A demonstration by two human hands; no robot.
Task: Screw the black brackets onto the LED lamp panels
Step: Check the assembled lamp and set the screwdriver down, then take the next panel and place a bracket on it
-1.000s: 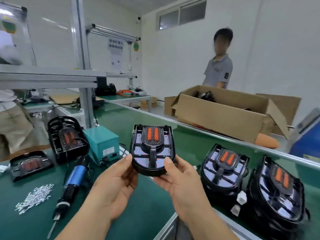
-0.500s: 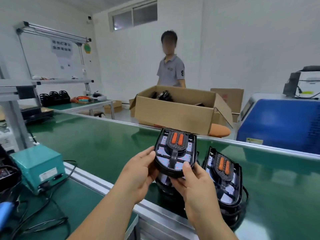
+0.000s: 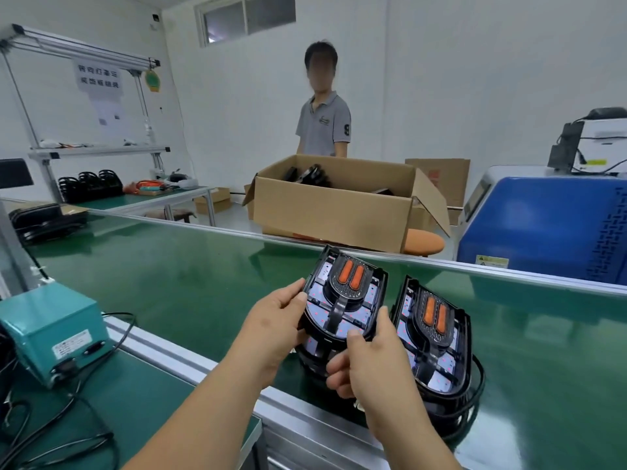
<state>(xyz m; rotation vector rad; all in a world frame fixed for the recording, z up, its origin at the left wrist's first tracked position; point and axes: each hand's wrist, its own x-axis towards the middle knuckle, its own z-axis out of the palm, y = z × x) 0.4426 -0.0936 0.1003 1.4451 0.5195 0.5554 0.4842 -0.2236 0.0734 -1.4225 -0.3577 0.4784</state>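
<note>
Grips a panel (image 3: 342, 310) from both sides: left hand (image 3: 271, 330) clasped on its left edge with the thumb on top, right hand (image 3: 366, 364) clenched round the near rounded end, thumb on the face and fingers curled beneath. Holds it face up, tilted toward the camera, over the green belt (image 3: 169, 266) and above another black housing that is mostly hidden. Runs its long axis near to far, leaning slightly right: rounded end nearest, squared end farthest. Carries a black bracket (image 3: 346, 290) along that axis, with two orange strips at the far end. Shows a second panel (image 3: 434, 337) just to the right, resting on the belt with the same heading. Shows a teal box (image 3: 51, 330) on the bench (image 3: 152, 401) at near left. Beyond the belt, shows an open carton (image 3: 339, 205), a blue machine (image 3: 543, 225) and a person (image 3: 324, 120) standing behind the carton.
</note>
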